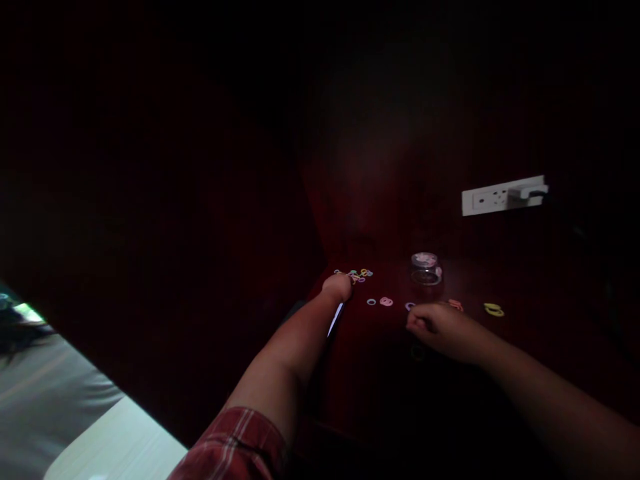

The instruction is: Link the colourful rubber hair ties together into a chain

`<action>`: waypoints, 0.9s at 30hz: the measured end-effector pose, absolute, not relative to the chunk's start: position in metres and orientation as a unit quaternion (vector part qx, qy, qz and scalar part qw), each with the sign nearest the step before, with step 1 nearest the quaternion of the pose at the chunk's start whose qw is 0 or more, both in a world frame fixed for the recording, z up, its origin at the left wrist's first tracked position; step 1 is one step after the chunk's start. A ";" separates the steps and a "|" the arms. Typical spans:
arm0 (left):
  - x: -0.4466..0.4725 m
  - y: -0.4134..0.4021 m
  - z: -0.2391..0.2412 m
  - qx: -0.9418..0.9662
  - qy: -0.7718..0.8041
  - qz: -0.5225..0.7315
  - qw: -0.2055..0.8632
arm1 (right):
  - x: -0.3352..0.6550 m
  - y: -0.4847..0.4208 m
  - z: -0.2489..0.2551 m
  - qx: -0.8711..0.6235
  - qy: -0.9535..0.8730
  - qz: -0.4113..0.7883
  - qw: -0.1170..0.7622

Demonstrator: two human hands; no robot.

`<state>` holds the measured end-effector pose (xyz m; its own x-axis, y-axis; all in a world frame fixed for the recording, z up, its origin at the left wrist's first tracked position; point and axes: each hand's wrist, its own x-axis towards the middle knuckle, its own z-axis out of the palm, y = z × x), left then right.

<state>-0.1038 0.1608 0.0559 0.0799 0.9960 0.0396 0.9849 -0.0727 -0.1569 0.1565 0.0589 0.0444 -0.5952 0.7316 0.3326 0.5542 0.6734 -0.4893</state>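
Note:
My left hand (339,287) reaches to a loose pile of small, mixed-colour hair ties (358,274) on the dark red tabletop (370,340); its fingers are hidden behind the hand. My right hand (435,327) is closed with its fingers curled over the table, and what they hold, if anything, cannot be made out. Just beyond that hand lies a purple hair tie (410,307). Spread in a row are a light blue hair tie (371,302), pink hair ties (386,302), orange-red hair ties (455,305) and yellow hair ties (494,310).
Behind the row stands a small clear jar (426,270) with a pinkish top. A white socket panel (503,197) with a plug in it is on the back wall. Under my left forearm shows a bright-edged flat object (335,320). A pale board (120,447) is at lower left.

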 end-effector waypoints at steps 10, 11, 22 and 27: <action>-0.107 0.166 0.072 -0.712 -0.698 0.011 0.077 | 0.158 0.060 0.042 -0.367 -0.875 0.186 0.257; -0.108 0.163 0.075 -0.714 -0.695 -0.008 0.076 | 0.159 0.060 0.042 -0.365 -0.875 0.185 0.259; -0.034 0.071 0.054 -0.674 -0.501 -0.458 -0.292 | 0.158 0.056 0.045 -0.362 -0.855 0.197 0.315; 0.006 0.030 0.026 -0.610 -0.475 -0.510 -0.378 | 0.163 0.044 0.036 -0.368 -0.824 0.232 0.363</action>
<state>0.0062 0.0301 0.0263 0.0299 0.9644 0.2628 0.1939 -0.2635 0.9450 0.1631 0.0442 0.0363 -0.4665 0.7748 0.4268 0.4376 0.6215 -0.6498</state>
